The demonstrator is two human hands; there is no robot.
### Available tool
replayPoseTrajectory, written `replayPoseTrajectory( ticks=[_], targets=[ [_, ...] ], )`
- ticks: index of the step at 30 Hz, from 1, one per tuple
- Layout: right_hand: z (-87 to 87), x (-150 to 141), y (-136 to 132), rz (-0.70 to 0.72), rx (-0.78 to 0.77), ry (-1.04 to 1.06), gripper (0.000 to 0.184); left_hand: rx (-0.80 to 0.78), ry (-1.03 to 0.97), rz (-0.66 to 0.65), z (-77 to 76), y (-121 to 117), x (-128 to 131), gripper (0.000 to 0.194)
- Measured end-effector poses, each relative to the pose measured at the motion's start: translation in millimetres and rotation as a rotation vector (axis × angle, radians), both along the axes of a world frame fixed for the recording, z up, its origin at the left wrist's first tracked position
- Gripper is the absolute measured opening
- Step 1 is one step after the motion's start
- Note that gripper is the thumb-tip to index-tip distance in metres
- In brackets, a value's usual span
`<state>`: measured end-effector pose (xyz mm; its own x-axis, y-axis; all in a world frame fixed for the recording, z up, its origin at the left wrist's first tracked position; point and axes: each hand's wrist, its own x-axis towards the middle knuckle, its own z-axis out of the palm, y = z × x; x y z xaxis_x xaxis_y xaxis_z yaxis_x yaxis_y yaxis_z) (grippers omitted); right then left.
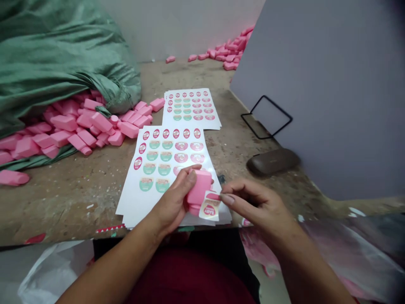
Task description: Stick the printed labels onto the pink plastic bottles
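My left hand (pixel 174 196) is closed around a small pink plastic bottle (pixel 200 186), thumb across its upper side. Between the thumb and forefinger of my right hand (pixel 253 200) is the edge of a small sticker (pixel 210 207) with a pink and cream print. The sticker lies over the bottle's lower right side; whether it is stuck there I cannot tell. Beneath both hands is a stack of white sticker sheets (pixel 133 202) with red oval, green and pink labels. A second stack of sticker sheets (pixel 211 123) lies just behind it.
Many pink bottles (pixel 101 122) spill from a green sack (pixel 63 55) at the left. More pink bottles (pixel 232 50) are heaped at the back. A dark brown case (pixel 274 161) and a black wire frame (pixel 267 117) stand at the right beside a large grey panel (pixel 332 97).
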<state>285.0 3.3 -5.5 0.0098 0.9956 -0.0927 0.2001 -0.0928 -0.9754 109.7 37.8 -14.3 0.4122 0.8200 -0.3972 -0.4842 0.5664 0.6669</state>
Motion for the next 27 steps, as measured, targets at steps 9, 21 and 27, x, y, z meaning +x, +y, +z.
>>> replayPoseTrajectory(
  ticks=[9, 21, 27],
  targets=[
    [-3.9, -8, 5, 0.145, -0.055, -0.038, 0.029, -0.055, 0.072, -0.002, 3.9, -21, -9, 0.044],
    [-2.8, -15, 12, 0.117, -0.087, -0.073, 0.032, -0.021, 0.127, 0.028, -0.3, -19, -10, 0.041],
    [-3.0, -16, 13, 0.102, -0.075, -0.087, 0.031, 0.0, 0.142, 0.01, -3.5, -19, -11, 0.042]
  ],
)
